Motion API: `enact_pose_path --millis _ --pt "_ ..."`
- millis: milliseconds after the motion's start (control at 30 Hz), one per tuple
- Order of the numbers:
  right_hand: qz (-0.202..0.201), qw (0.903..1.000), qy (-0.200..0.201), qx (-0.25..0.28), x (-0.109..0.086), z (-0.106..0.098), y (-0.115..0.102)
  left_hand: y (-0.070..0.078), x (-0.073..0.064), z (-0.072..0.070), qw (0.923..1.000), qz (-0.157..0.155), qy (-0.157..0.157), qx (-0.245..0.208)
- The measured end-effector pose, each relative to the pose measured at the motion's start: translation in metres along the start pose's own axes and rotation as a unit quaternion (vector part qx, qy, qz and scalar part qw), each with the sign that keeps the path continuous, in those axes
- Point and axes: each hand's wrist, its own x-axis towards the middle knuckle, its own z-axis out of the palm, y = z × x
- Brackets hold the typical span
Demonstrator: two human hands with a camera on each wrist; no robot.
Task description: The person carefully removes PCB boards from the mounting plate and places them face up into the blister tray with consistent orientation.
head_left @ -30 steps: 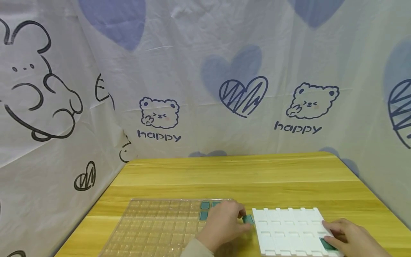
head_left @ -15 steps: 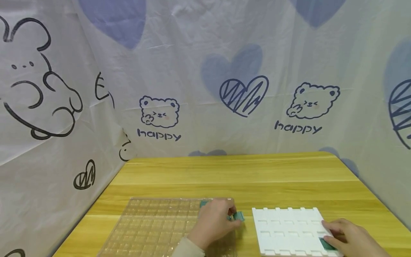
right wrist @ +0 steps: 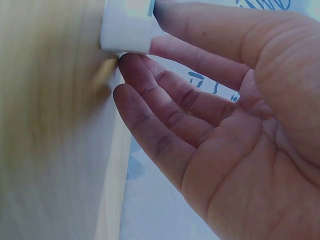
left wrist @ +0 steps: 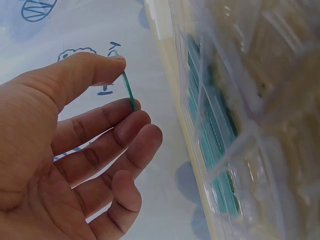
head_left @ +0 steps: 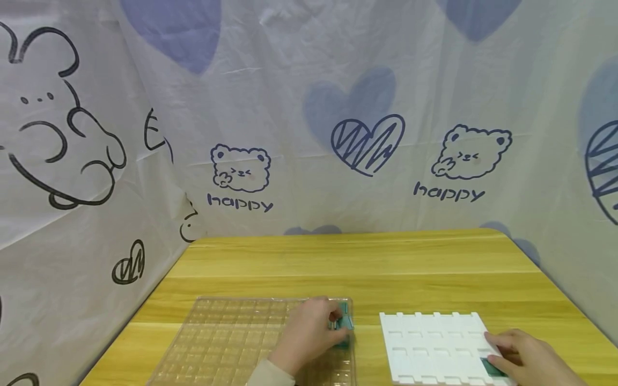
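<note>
My left hand (head_left: pixel 306 332) is over the right side of a clear plastic compartment tray (head_left: pixel 241 327). Between its thumb and forefinger it pinches a thin green square plate (left wrist: pixel 129 91), seen edge-on in the left wrist view. More green plates (left wrist: pixel 220 170) lie in the tray's compartments, partly hidden by the hand in the head view. My right hand (head_left: pixel 531 356) grips the right edge of a white slotted tray (head_left: pixel 429 340), thumb on top. One dark green plate (head_left: pixel 491 368) sits in that tray's slot by the thumb.
Both trays stand side by side on a yellow wood-grain table (head_left: pixel 367 268), with a strip of tabletop between them. A pale printed cloth (head_left: pixel 299 203) hangs around the back and sides.
My left hand has moved left with the pinched green plate, from beside the white tray to over the clear tray's right side. The right hand and white tray have stayed put.
</note>
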Motion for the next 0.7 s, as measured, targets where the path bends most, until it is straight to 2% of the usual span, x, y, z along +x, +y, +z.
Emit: enact_pose_path --millis 233,400,567,700 --pt "0.015 0.9999 -0.002 0.0 0.005 0.003 0.005 -0.008 -0.005 -0.004 0.9998 -0.02 0.003 0.007" --pt "0.013 0.9999 -0.002 -0.002 0.007 0.005 0.008 -0.014 -0.008 -0.007 0.9996 -0.022 0.01 0.017" --pt "0.007 1.0 -0.001 -0.001 0.005 0.003 0.005 -0.021 -0.01 -0.009 0.9996 -0.021 0.012 0.017" --pt "0.003 1.0 0.0 -0.002 0.001 0.001 0.0 -0.026 -0.012 -0.01 0.9994 -0.032 0.006 0.011"
